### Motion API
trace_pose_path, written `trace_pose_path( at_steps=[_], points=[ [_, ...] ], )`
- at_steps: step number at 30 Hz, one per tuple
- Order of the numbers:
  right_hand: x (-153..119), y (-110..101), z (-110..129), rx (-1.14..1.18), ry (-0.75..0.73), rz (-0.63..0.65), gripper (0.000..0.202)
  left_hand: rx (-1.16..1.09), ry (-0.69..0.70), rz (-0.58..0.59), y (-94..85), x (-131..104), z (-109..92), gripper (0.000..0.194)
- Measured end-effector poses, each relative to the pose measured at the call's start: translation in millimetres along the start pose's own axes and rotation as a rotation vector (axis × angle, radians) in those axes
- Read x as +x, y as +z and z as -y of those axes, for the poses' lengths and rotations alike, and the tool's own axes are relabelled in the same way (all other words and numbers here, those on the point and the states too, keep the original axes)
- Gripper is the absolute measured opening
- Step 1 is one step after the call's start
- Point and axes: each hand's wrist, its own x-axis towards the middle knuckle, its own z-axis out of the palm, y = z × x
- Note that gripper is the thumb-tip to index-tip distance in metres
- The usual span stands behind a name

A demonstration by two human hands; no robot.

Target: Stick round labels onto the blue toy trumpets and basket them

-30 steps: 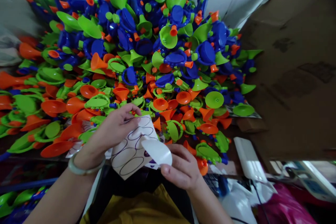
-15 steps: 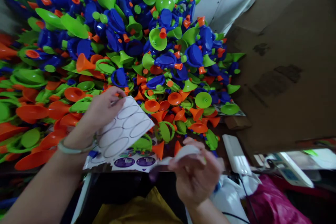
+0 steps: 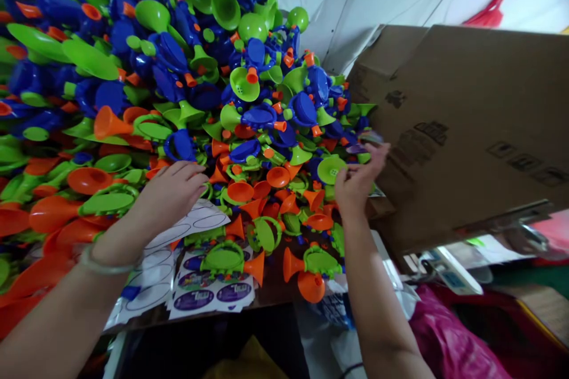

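My right hand (image 3: pixel 361 182) reaches out to the right, pinching a small, blurred purple oval sticker (image 3: pixel 358 148) over the pile's right edge. My left hand (image 3: pixel 173 196) hovers at the front of the pile, fingers stretched out and slightly bent. Just below it a white backing sheet with oval outlines (image 3: pixel 200 219) lies tilted; whether the thumb touches it I cannot tell. Under that are more white sheets (image 3: pixel 153 284) and a printed sheet of purple oval stickers (image 3: pixel 194 299). A green and orange toy trumpet (image 3: pixel 224 259) lies across the sticker sheet.
A high heap of blue, green and orange toy trumpets (image 3: pixel 255 115) fills the table. On the right stands a large cardboard box (image 3: pixel 466 130). A white device (image 3: pixel 457 272) and a magenta bag (image 3: pixel 448 337) are at lower right. Two orange-ended trumpets lie near the front edge.
My right hand has moved from the front edge up and right with the sticker. The backing sheet has dropped lower under my left hand. The view has shifted right.
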Motion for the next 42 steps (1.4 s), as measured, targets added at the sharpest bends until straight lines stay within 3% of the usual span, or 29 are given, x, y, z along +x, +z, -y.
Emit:
trace_pose_path(
  at_steps=[3,4,6,9,10,12,14,16,18,21,23,27,32,38,42],
  points=[
    [10.1,-25.5,45.6,0.039,-0.006,-0.245,0.096,-0.019,0.104,-0.160,-20.6,-22.0,-43.3,0.030],
    [7.9,-35.0,67.7,0.071,0.006,-0.269,0.093,-0.061,0.135,-0.205,-23.9,-28.3,-61.0,0.025],
    [-6.8,-50.3,115.4,0.139,0.029,-0.315,0.092,-0.182,0.141,-0.299,-23.4,-38.2,-95.8,0.039],
    [-46.7,-61.0,176.2,0.381,0.148,-0.205,0.082,-0.267,0.067,-0.418,-10.4,-47.8,-129.9,0.080],
    [-61.1,-62.3,189.8,0.477,0.172,-0.133,0.076,-0.251,0.075,-0.457,-5.7,-50.5,-134.3,0.084],
    [-85.4,-63.4,206.1,0.651,0.178,0.027,0.070,-0.204,0.162,-0.481,0.7,-56.2,-134.5,0.076],
    [-99.8,-63.2,210.5,0.768,0.148,0.196,0.069,-0.210,0.256,-0.410,3.0,-62.2,-129.2,0.053],
    [-102.8,-61.9,207.7,0.833,0.115,0.269,0.077,-0.325,0.264,-0.301,3.6,-67.4,-125.7,0.035],
    [-96.9,-60.1,201.7,0.847,0.116,0.202,0.094,-0.569,0.070,-0.274,4.0,-70.2,-128.0,0.014],
    [-83.2,-57.7,193.5,0.831,0.174,0.027,0.106,-0.988,-0.448,-0.390,3.1,-69.5,-142.5,0.033],
    [-78.6,-56.3,192.9,0.875,0.263,0.037,0.100,-1.266,-0.719,-0.420,0.7,-67.3,-155.6,0.039],
    [-86.1,-50.7,205.5,0.966,0.483,0.126,0.101,-1.867,-0.932,-0.410,-2.2,-66.3,-178.1,0.070],
    [-102.2,-36.4,220.3,0.933,0.492,0.095,0.104,-1.951,-0.725,-0.546,8.7,-77.1,-190.4,0.083],
    [-111.8,-25.9,226.6,0.984,0.556,0.105,0.108,-1.751,-0.443,-0.615,15.5,-79.6,-186.2,0.065],
    [-112.3,-24.5,228.3,1.015,0.569,0.103,0.108,-1.658,-0.392,-0.625,13.4,-75.7,-182.4,0.062]
  ],
)
